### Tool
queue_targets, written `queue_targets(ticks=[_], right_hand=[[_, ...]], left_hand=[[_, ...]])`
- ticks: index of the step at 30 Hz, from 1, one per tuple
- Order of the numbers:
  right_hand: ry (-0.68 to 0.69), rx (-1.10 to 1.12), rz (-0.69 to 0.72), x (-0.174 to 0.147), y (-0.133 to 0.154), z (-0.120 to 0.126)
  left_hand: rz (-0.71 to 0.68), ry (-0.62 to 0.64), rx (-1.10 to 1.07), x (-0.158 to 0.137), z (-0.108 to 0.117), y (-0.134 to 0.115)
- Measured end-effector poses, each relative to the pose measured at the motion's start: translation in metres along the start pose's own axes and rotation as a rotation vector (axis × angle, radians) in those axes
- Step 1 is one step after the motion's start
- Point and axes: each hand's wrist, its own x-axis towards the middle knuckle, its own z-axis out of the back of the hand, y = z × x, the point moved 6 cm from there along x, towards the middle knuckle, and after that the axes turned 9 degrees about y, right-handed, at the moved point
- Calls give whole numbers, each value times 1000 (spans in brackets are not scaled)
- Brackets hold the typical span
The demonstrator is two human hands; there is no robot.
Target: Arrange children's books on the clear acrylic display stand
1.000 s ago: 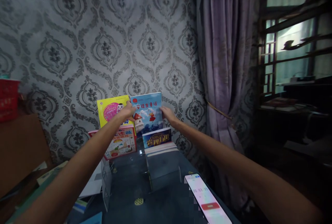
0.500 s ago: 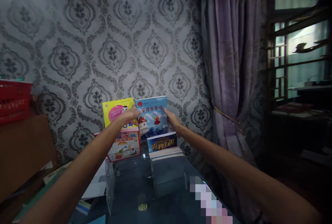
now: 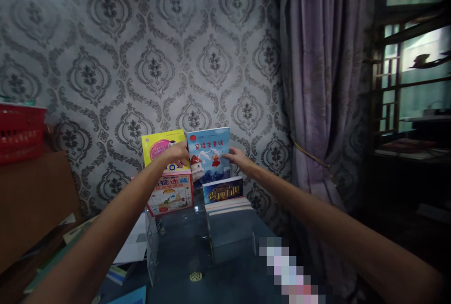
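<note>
A blue picture book (image 3: 208, 153) with red lettering stands upright against the patterned wall. My right hand (image 3: 241, 160) pinches its right edge, fingertips over the cover. At its left edge my left hand (image 3: 176, 154) has bent fingers, closed on that edge as far as I can see. Behind the left hand is a yellow book (image 3: 151, 144), partly covered by it. A red-bordered book (image 3: 171, 196) stands in front of the yellow one. Below the blue book, a dark blue book with gold lettering (image 3: 223, 191) heads a row of upright books (image 3: 230, 229).
A clear stand (image 3: 151, 247) is left of centre on the dark tabletop (image 3: 176, 247). A yellow dotted piece (image 3: 195, 276) lies near the front. Leftward are a red basket (image 3: 21, 132) and a cardboard box (image 3: 38, 200). A purple curtain (image 3: 317, 83) hangs right.
The view has shifted slightly. My right fingertips reach further over the blue book's cover, while my left fingers have drawn back toward its left edge. The book remains upright.
</note>
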Motion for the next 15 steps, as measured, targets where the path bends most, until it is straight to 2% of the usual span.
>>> queue_targets(ticks=[2, 6, 8, 10, 13, 15], right_hand=[[-17, 16, -13, 1, -2, 1], [-58, 41, -34, 3, -6, 6], [-67, 50, -40, 4, -7, 8], [-67, 57, -44, 3, -8, 8], [-68, 55, -50, 2, -9, 8], [-77, 44, -56, 2, -10, 8]], left_hand=[[3, -111, 97, -6, 22, 0], [5, -457, 337, -28, 80, 3], [12, -558, 440, -36, 99, 11], [44, -555, 567, -36, 107, 22], [92, -447, 704, -27, 108, 38], [69, -366, 713, -22, 109, 43]])
